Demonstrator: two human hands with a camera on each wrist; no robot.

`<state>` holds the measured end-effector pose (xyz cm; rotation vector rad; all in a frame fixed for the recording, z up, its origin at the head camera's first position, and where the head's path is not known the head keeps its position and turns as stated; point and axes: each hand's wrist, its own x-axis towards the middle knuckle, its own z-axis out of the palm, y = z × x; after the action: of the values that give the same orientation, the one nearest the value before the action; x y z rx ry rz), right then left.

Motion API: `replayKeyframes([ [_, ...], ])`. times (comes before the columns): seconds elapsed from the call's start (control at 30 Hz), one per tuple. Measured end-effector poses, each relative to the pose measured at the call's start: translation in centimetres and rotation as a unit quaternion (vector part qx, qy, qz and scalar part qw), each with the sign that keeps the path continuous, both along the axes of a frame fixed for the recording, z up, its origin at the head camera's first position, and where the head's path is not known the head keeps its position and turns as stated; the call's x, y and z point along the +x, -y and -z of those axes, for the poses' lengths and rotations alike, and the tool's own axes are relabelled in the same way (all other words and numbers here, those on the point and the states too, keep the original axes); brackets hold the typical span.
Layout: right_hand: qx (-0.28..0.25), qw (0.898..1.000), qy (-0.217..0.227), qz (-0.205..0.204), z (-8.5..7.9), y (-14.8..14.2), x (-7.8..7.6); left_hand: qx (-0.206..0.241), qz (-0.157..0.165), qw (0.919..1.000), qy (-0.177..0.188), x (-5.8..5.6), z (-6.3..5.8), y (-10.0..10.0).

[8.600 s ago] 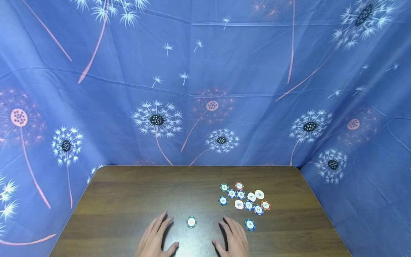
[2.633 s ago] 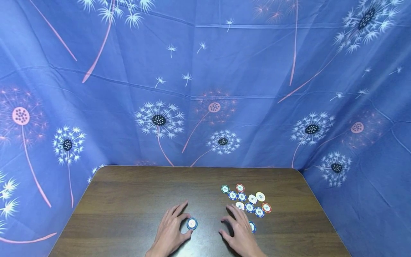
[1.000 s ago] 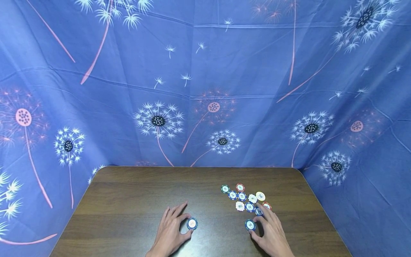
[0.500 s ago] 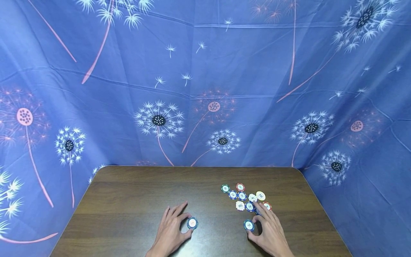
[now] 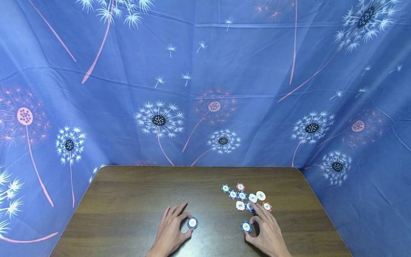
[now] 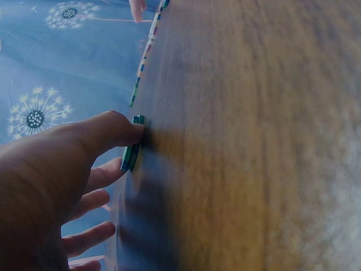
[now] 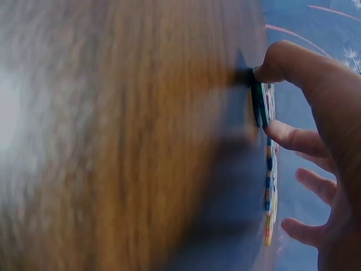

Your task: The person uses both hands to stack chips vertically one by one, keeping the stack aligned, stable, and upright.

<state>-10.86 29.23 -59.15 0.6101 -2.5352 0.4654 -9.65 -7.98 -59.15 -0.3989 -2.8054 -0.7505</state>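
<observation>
My left hand pinches a small stack of poker chips between thumb and index finger; the top chip is blue with a white centre. Seen edge-on in the left wrist view, the stack has two layers low over the wood. Right of it, my right hand pinches a single blue poker chip by its edges. That chip shows as a dark edge in the right wrist view, over its shadow. The right hand's other fingers stretch over the nearby chips, hiding part of one blue chip.
Several loose chips lie at the right back: a green chip, red chips, a yellow chip, white chips and blue chips. The brown wooden table meets a blue dandelion-print cloth behind it.
A blue chip from the group has come onto the green chip by my left hand. The right hand has taken hold of another blue chip and slid slightly left with it.
</observation>
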Motion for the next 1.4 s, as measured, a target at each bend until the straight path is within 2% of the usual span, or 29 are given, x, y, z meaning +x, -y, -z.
replayKeyframes([
  [0.27, -0.012, 0.999, 0.031, -0.021, -0.1, 2.6, 0.2, 0.003, 0.000, 1.0000, -0.002, 0.2, 0.0, 0.2],
  [0.5, -0.007, 0.998, 0.021, -0.052, -0.6, 5.3, -0.6, 0.007, -0.002, 0.9999, -0.015, 0.0, 0.1, -0.1],
  [0.73, -0.008, 0.994, 0.056, -0.089, -1.3, 8.6, -1.3, 0.003, -0.004, 1.0000, -0.001, 0.0, 0.1, -0.1],
  [1.03, 0.023, 0.988, 0.075, -0.136, -0.9, 12.3, -2.2, -0.002, -0.004, 0.9999, -0.016, 0.0, 0.0, 0.0],
  [1.4, 0.031, 0.986, 0.072, -0.150, -0.9, 14.7, -2.8, -0.012, 0.001, 0.9999, -0.010, 0.0, -0.1, 0.1],
])
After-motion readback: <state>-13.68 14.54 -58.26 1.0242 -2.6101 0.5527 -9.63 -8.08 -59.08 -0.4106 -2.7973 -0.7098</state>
